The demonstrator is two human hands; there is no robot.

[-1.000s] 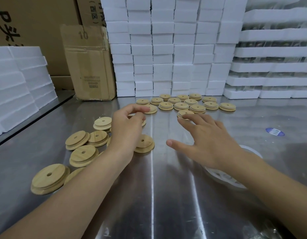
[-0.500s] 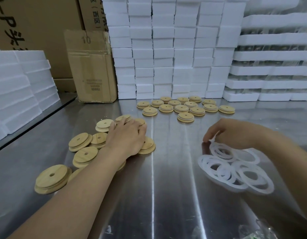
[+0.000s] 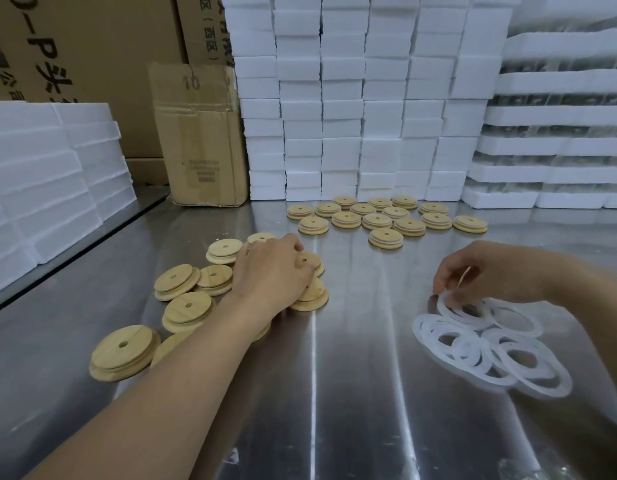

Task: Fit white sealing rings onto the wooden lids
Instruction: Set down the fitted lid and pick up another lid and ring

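Several bare wooden lids (image 3: 187,306) with centre holes lie scattered at the left of the steel table. My left hand (image 3: 272,273) lies over the middle of that pile, its fingers curled down around a lid (image 3: 310,261). A loose heap of white sealing rings (image 3: 490,351) sits at the right. My right hand (image 3: 487,271) hovers at the heap's far edge and pinches one white ring (image 3: 452,306) with its fingertips. Farther back, several lids with white rings fitted (image 3: 386,220) lie in rows.
The steel table (image 3: 334,393) carries stacked white foam blocks (image 3: 362,98) along the back and foam slabs (image 3: 40,174) at the left. A cardboard box (image 3: 199,133) stands at the back left. Foam trays (image 3: 559,133) are stacked at the back right.
My right hand drew back from the far rows of lids to the ring heap and pinched a ring. My left hand came down onto the bare lids and closed on one.
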